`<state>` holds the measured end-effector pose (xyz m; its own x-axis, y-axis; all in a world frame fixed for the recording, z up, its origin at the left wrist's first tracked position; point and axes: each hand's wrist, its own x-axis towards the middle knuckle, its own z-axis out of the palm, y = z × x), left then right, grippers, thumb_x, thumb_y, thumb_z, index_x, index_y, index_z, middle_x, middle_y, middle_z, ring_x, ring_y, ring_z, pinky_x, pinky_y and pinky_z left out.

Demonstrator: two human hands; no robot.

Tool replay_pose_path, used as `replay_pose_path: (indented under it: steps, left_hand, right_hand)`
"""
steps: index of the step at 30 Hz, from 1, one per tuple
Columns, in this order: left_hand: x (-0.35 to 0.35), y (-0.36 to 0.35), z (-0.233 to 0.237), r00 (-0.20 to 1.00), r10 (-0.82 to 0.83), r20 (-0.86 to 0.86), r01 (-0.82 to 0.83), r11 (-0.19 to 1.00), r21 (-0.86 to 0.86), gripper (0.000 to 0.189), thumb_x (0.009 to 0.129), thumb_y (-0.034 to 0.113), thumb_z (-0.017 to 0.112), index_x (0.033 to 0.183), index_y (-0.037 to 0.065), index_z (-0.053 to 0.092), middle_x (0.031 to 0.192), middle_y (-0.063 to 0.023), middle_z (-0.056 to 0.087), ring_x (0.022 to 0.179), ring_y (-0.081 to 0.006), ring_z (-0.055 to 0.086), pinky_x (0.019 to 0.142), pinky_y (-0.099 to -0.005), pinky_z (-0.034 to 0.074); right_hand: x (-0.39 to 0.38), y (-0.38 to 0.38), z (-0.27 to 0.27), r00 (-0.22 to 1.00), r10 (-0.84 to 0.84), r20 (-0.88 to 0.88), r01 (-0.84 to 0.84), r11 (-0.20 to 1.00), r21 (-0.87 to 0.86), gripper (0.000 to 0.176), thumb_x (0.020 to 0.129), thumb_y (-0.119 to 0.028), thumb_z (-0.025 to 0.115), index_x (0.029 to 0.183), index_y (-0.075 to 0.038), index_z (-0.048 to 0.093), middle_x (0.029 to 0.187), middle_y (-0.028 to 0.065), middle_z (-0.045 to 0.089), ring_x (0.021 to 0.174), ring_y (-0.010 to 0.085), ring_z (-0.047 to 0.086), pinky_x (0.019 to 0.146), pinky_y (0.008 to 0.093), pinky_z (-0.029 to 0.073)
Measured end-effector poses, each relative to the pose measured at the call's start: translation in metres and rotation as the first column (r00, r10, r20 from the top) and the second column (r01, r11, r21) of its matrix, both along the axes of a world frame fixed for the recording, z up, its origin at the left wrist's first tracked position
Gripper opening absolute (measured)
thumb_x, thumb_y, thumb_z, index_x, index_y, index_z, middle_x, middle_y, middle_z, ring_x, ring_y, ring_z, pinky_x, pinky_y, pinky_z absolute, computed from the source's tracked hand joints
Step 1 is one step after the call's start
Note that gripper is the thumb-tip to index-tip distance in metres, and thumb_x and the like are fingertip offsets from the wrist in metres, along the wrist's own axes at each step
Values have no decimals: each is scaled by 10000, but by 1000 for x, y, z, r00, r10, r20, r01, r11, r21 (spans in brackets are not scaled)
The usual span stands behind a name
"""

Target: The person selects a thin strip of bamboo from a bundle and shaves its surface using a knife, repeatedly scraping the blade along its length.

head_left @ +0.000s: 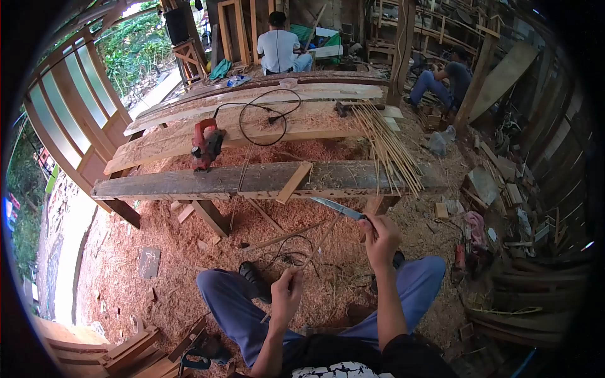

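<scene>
the right hand (380, 239) is shut tight around the handle of a long knife with a shiny grey blade (337, 208). the left hand (287, 293) pinches the low end of a thin pale wooden stick (318, 247). the stick leans up to the blade and touches it, just in front of the long dark wooden worktop (252, 179). a red power planer (207, 143) sits just behind the worktop. a bundle of thin pale sticks (387, 148) lies across the worktop's right end. a person in a white shirt (279, 50) sits well behind the worktop.
</scene>
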<state>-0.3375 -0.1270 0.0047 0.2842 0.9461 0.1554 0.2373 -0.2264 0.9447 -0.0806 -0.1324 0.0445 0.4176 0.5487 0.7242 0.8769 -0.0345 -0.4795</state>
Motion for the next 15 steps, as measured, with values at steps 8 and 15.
replay_pose_path:
  steps: [8,15]
  left_hand:
    - [-36,9,11,992,119,33,-113,983,-146,147,1013,134,533,995,5,600,693,19,508,627,-32,426,533,-227,337]
    - [8,10,22,842,-12,539,316,820,-476,155,1050,163,461,1095,36,536,827,-24,562,625,-46,398,541,-208,330]
  right_hand:
    - [35,-18,-10,930,-293,-223,283,956,-78,397,960,-421,600,952,-49,735,686,70,617,587,246,588,543,387,429]
    - [-51,-36,-14,924,107,-367,-142,987,-70,420,963,-434,595,927,-26,694,729,89,630,628,247,605,575,376,445]
